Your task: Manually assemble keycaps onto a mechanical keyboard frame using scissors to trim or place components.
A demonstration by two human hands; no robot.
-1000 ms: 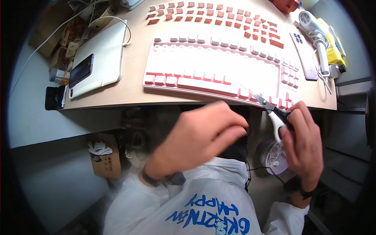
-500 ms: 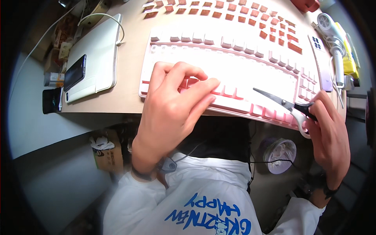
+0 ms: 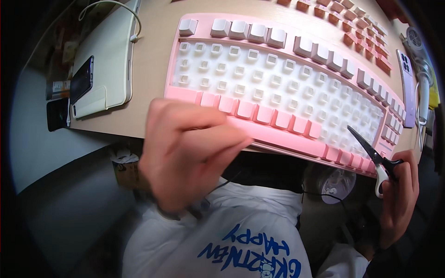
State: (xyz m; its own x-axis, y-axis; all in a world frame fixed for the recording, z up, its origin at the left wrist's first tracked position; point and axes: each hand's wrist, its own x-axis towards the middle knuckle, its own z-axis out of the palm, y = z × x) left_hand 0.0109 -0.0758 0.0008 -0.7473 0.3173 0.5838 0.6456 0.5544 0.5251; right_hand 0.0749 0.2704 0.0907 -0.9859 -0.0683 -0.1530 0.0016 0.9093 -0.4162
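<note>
A pink keyboard (image 3: 208, 28) lies across the desk's front edge. White keycaps (image 3: 257, 32) fill its top row, bare white switches (image 3: 257, 69) its middle, and pink keycaps (image 3: 264, 114) one lower row above a long pink space bar (image 3: 287, 142). My left hand (image 3: 185, 148), smeared by motion, is closed in a pinch over the keyboard's lower left edge; whatever is between its fingertips is hidden. In my right hand (image 3: 402, 190) is a pair of scissors (image 3: 378, 158) with black and white handles. Its blades look closed and point over the switches at the keyboard's right.
Loose orange-pink keycaps (image 3: 357, 25) stand in rows behind the keyboard. On the left, a dark phone (image 3: 83, 81) rests on a pale tablet case (image 3: 111, 69) with a cable. A lilac phone (image 3: 408, 88) and a hair dryer (image 3: 422, 74) are at right. A bin (image 3: 336, 185) stands below.
My left hand has come off the lower row toward me and to the left, its fingers drawing in. The view has shifted, and the keyboard appears larger. The scissors stay in my right hand.
</note>
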